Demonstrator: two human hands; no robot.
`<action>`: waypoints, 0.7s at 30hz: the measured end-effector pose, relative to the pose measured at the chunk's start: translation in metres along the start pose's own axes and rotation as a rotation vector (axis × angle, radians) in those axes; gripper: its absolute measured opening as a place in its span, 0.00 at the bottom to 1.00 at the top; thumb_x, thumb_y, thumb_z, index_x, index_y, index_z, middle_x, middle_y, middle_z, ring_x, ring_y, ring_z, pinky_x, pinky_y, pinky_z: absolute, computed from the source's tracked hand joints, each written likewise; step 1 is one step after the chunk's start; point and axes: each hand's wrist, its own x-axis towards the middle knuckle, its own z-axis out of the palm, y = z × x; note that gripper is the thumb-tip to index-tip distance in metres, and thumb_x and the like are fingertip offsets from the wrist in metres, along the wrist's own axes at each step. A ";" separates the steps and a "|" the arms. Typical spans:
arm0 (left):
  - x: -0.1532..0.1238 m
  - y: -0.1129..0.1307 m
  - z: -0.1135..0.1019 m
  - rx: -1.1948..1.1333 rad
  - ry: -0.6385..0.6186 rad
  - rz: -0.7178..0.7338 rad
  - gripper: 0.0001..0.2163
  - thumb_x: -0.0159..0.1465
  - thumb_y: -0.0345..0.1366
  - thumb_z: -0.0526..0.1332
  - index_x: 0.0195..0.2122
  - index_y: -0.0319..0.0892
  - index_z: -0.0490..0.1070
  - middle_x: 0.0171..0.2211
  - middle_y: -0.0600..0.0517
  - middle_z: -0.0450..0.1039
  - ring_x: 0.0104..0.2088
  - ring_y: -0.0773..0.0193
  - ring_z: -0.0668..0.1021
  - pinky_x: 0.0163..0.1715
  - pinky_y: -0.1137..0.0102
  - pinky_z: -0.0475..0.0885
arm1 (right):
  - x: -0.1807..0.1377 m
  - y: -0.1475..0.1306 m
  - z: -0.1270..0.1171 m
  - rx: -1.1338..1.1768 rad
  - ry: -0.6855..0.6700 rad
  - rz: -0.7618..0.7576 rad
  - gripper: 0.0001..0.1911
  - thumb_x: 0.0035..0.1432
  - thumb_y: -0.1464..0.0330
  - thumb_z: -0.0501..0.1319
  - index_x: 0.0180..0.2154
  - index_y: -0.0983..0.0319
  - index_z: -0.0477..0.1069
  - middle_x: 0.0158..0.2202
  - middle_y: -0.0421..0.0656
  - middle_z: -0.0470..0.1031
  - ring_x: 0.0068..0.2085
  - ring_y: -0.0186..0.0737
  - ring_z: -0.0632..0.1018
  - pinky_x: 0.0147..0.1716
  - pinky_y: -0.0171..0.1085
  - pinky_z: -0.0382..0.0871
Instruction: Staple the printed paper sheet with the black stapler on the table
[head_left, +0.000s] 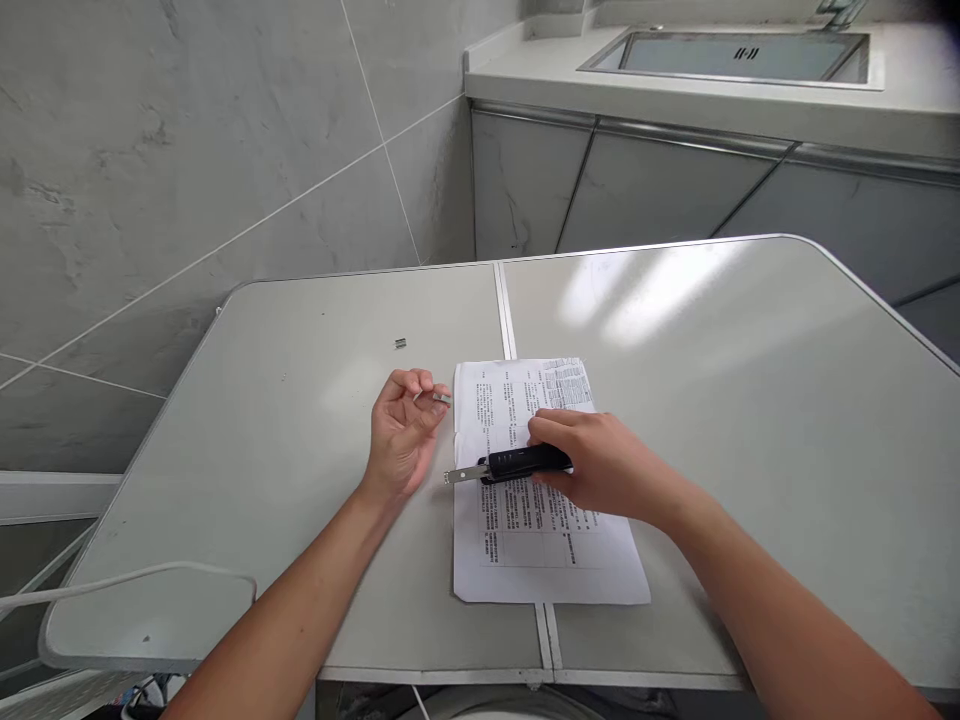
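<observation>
My right hand (592,455) is wrapped round a black stapler (525,461) over the paper. A silver metal part sticks out of the stapler's left end, past the sheet's edge. To the left of the paper, my left hand (405,430) is palm up, its thumb and fingertips pinching a small strip of staples (442,399), of which little shows. Printed paper sheets (551,570) lie under the stapler, across the table's seam. Farther back on the table rests another small piece of staples (400,343), touched by neither hand.
The light-coloured folding table (750,450) has a metal rim and a centre seam. A white cable (150,570) crosses its front left corner. Behind it stands a counter with a sink (735,55), and a grey tiled wall (225,130) rises at the left.
</observation>
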 end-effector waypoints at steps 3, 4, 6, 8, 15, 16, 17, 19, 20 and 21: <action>-0.002 0.001 0.000 0.059 -0.062 0.049 0.19 0.54 0.29 0.79 0.34 0.43 0.66 0.37 0.57 0.68 0.36 0.72 0.81 0.43 0.75 0.77 | 0.001 0.001 -0.002 0.028 0.060 -0.089 0.11 0.60 0.66 0.69 0.37 0.58 0.68 0.37 0.40 0.76 0.35 0.39 0.73 0.31 0.37 0.61; -0.002 0.001 0.000 0.074 -0.085 0.069 0.20 0.54 0.29 0.79 0.34 0.43 0.66 0.36 0.58 0.69 0.35 0.73 0.81 0.44 0.75 0.77 | 0.002 0.000 -0.002 0.039 0.120 -0.143 0.12 0.61 0.61 0.70 0.39 0.58 0.70 0.38 0.42 0.77 0.38 0.41 0.74 0.34 0.39 0.64; -0.004 0.000 0.000 0.096 -0.139 0.120 0.21 0.53 0.29 0.80 0.33 0.42 0.66 0.34 0.60 0.69 0.32 0.74 0.81 0.48 0.73 0.77 | 0.004 -0.003 0.000 0.034 0.325 -0.245 0.17 0.63 0.54 0.69 0.44 0.59 0.72 0.42 0.45 0.79 0.41 0.44 0.75 0.39 0.43 0.66; -0.007 0.000 0.000 0.120 -0.213 0.171 0.22 0.52 0.28 0.81 0.32 0.42 0.65 0.33 0.61 0.70 0.29 0.76 0.82 0.53 0.72 0.76 | 0.005 -0.011 0.004 -0.016 0.573 -0.335 0.15 0.65 0.56 0.68 0.47 0.59 0.73 0.41 0.46 0.79 0.40 0.43 0.75 0.39 0.44 0.66; -0.024 0.004 0.003 0.192 -0.451 0.249 0.24 0.49 0.26 0.81 0.31 0.42 0.63 0.32 0.61 0.72 0.24 0.70 0.83 0.54 0.65 0.77 | 0.001 -0.049 0.024 -0.318 0.898 -0.743 0.06 0.59 0.67 0.72 0.40 0.52 0.80 0.42 0.37 0.79 0.40 0.36 0.74 0.35 0.40 0.69; -0.027 0.005 0.003 0.194 -0.478 0.264 0.24 0.50 0.27 0.82 0.31 0.42 0.63 0.31 0.61 0.72 0.22 0.70 0.83 0.52 0.65 0.78 | 0.001 -0.052 0.026 -0.327 0.920 -0.768 0.06 0.58 0.67 0.72 0.38 0.50 0.81 0.43 0.37 0.78 0.41 0.36 0.74 0.34 0.39 0.70; -0.029 0.006 0.004 0.197 -0.500 0.278 0.24 0.50 0.29 0.82 0.30 0.42 0.63 0.30 0.61 0.72 0.21 0.70 0.82 0.51 0.64 0.78 | 0.001 -0.055 0.029 -0.325 0.946 -0.778 0.06 0.56 0.66 0.73 0.37 0.50 0.82 0.43 0.37 0.78 0.41 0.36 0.74 0.34 0.39 0.71; -0.031 0.007 0.005 0.208 -0.532 0.306 0.23 0.52 0.31 0.81 0.29 0.42 0.63 0.29 0.60 0.73 0.19 0.69 0.81 0.48 0.63 0.80 | 0.001 -0.056 0.032 -0.311 0.999 -0.777 0.06 0.54 0.67 0.74 0.35 0.49 0.83 0.42 0.37 0.76 0.41 0.35 0.74 0.35 0.40 0.73; -0.032 0.007 0.005 0.217 -0.545 0.326 0.22 0.53 0.32 0.81 0.29 0.43 0.64 0.27 0.60 0.73 0.19 0.69 0.80 0.46 0.62 0.80 | 0.002 -0.055 0.032 -0.305 1.029 -0.770 0.06 0.53 0.68 0.74 0.34 0.50 0.83 0.42 0.37 0.75 0.40 0.35 0.73 0.35 0.40 0.73; -0.032 0.006 0.005 0.228 -0.556 0.347 0.21 0.53 0.32 0.81 0.29 0.43 0.64 0.26 0.59 0.73 0.19 0.68 0.80 0.45 0.62 0.81 | 0.002 -0.054 0.032 -0.301 1.058 -0.763 0.06 0.53 0.68 0.74 0.33 0.50 0.83 0.41 0.37 0.75 0.40 0.35 0.73 0.35 0.40 0.74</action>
